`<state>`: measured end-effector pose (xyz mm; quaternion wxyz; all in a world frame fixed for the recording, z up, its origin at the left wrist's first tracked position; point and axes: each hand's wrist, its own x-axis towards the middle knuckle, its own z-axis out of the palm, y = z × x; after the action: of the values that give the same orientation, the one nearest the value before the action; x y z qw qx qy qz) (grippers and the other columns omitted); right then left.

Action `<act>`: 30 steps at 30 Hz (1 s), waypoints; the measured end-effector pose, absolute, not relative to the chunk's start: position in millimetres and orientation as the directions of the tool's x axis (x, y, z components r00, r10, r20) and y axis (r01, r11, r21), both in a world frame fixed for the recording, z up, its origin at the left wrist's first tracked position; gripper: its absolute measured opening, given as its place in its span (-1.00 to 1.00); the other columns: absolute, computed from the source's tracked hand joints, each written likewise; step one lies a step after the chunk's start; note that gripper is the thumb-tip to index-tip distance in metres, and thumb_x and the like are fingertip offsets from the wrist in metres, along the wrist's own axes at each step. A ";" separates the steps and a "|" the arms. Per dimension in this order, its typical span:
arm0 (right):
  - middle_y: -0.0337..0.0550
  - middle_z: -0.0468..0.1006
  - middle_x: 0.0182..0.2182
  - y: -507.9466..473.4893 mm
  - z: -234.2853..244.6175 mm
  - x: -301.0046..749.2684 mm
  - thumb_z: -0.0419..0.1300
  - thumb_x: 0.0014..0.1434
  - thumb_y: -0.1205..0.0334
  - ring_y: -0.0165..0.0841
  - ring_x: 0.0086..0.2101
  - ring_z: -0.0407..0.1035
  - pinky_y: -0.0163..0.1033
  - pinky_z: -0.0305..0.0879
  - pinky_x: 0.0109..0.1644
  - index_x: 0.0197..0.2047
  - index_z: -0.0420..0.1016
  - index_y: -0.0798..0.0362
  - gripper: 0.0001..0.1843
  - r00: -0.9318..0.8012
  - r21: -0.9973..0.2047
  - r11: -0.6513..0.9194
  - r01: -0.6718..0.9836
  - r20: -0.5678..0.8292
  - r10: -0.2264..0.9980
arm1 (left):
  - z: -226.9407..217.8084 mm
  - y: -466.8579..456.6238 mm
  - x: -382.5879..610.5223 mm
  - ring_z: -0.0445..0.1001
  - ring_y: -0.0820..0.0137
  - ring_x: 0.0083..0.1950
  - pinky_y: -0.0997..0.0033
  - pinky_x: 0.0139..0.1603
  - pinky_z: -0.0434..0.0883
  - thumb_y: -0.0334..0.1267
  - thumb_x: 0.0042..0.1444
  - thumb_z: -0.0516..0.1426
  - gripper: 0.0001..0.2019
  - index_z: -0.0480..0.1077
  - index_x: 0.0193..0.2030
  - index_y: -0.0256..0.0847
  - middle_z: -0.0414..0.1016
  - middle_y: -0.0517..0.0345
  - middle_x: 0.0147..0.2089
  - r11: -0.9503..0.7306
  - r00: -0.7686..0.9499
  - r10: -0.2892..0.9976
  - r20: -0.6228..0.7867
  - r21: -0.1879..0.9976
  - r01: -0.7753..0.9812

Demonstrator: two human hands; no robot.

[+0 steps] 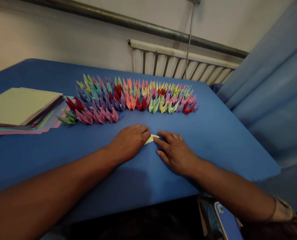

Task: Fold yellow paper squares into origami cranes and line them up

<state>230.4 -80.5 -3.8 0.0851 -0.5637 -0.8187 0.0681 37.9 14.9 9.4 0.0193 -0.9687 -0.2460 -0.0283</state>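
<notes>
A small pale-yellow folded paper (pixel 151 138) lies on the blue tabletop between my hands. Curled over its left end is my left hand (pixel 130 141), which hides that part of the paper. My right hand (pixel 175 150) rests palm down with its fingers spread, one fingertip touching the paper near its pointed right tip. Beyond both hands stand many folded paper cranes (pixel 131 100) in close rows, in pink, red, purple, green, yellow and blue.
A stack of coloured paper sheets (pixel 21 106), pale yellow on top, lies at the left beside the cranes. Behind the blue table (pixel 225 143) are a radiator (pixel 173 53) and a wall pipe (pixel 138 25). A blue curtain (pixel 275 83) hangs at the right.
</notes>
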 end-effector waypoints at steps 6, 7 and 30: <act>0.05 0.28 0.25 -80.7 -4.6 230.4 0.01 0.33 0.10 -0.08 0.15 0.18 0.09 0.20 0.17 0.26 0.32 0.04 -0.52 -0.341 -0.200 0.349 0.916 0.073 0.937 | 8.7 16.9 37.2 0.38 0.27 -0.19 0.29 -0.20 0.29 -0.35 0.30 -0.02 -0.78 0.45 -0.21 -0.26 0.48 0.03 -0.16 -0.890 0.890 0.449 0.077 -0.049 0.454; 0.05 0.28 0.25 -80.9 -4.6 230.4 0.01 0.33 0.10 -0.09 0.16 0.18 0.10 0.20 0.17 0.26 0.32 0.05 -0.52 -0.339 -0.201 0.347 0.916 0.072 0.938 | 8.7 17.1 37.0 0.38 0.27 -0.18 0.29 -0.19 0.29 -0.35 0.31 -0.03 -0.78 0.45 -0.21 -0.26 0.48 0.03 -0.16 -0.891 0.891 0.447 0.078 -0.045 0.451; 0.15 0.14 0.34 -85.2 -6.4 211.8 -0.05 0.34 -0.06 0.01 0.24 0.11 0.13 0.12 0.21 0.32 0.22 0.13 -0.39 -0.210 -0.141 0.218 0.966 0.069 0.975 | 6.0 15.2 32.7 0.40 0.27 -0.08 0.32 -0.13 0.31 -0.35 0.31 -0.06 -0.74 0.47 -0.11 -0.26 0.49 0.03 -0.10 -0.880 0.878 0.474 0.065 0.034 0.473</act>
<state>211.8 -85.2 -6.4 0.0711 -0.6243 -0.7772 0.0334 32.7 15.2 6.0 -0.0086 -0.9690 -0.2444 -0.0355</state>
